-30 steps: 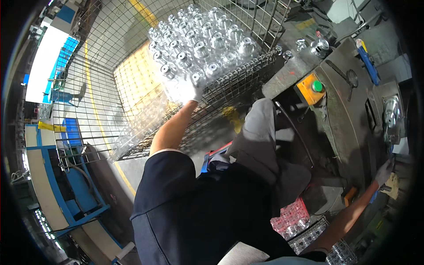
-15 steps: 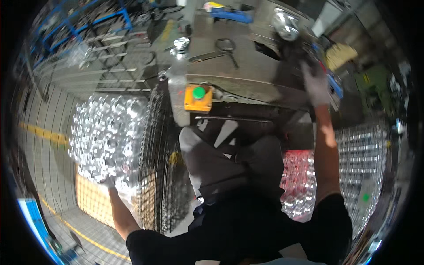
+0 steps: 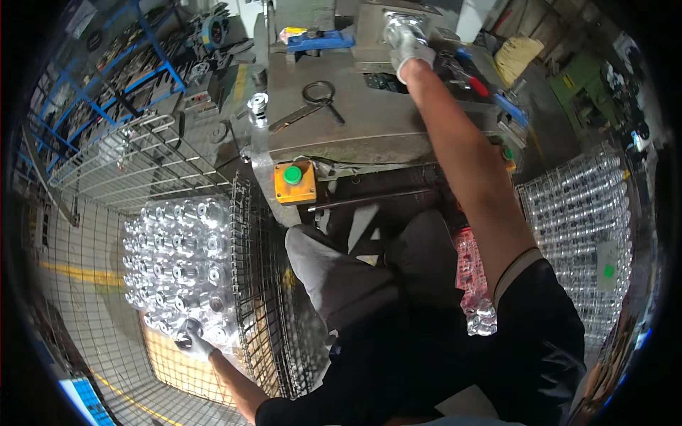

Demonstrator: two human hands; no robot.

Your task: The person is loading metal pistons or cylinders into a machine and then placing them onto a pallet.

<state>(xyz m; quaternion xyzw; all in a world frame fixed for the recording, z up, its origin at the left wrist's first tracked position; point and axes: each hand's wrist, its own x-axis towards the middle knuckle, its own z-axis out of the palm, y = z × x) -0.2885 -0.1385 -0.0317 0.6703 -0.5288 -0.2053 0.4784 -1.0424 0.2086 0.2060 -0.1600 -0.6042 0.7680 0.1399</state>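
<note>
My left hand, in a pale glove with dark fingertips, is closed around a shiny metal cup-like part at the near edge of a stack. That stack of similar metal parts stands in a wire cage at my left. Far ahead, my gloved right hand reaches to the machine block and closes on another shiny metal part seated there. Its fingertips are partly lost against the bright metal. One more silvery part stands at the bench's left edge.
On the metal bench lie a ring-ended tool and a blue tool. An orange box with a green button sits at its front edge. The wire cage wall rises by my left leg; stacked metal parts fill another at right.
My right hand has moved left and forward, from beside the tools at the bench's right to the part at the block. The whole view has shifted; my left hand stays by the stack.
</note>
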